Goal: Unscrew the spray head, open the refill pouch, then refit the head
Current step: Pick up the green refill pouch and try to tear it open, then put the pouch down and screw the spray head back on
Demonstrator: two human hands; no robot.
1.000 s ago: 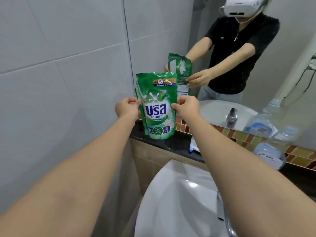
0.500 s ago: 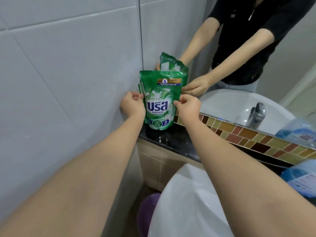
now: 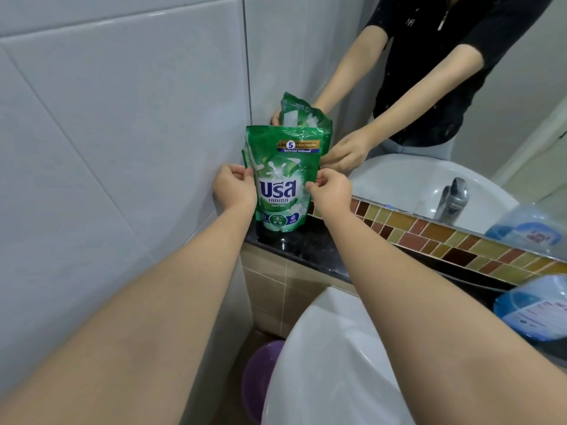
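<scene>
Both hands are holding the green refill pouch (image 3: 280, 182) upright at the far left corner of the black counter (image 3: 310, 250), right where the counter is meeting the white tiled wall (image 3: 122, 133) and the mirror (image 3: 460, 118). The left hand (image 3: 234, 188) is pinching the pouch's left edge with curled fingers, and the right hand (image 3: 329, 193) is pinching the right edge the same way. The pouch's base is sitting on the counter or just above it; contact is hard to judge.

Judging from the pouch's top seam, which is looking flat and whole, the opening step is not yet done. No tear or cut corner is showing. A bluish bottle (image 3: 537, 311) is standing at the counter's right end, cropped by the frame edge, so whether its spray head is on or off cannot be told. Its reflection is showing in the mirror above the mosaic tile strip (image 3: 429, 234).

So the task is appearing to be at an early or middle stage: the pouch is in hand, its opening is still to come, and refitting the head is remaining. The white basin (image 3: 337, 363) is lying below the arms, with a purple bucket (image 3: 260, 375) beneath its left side.
</scene>
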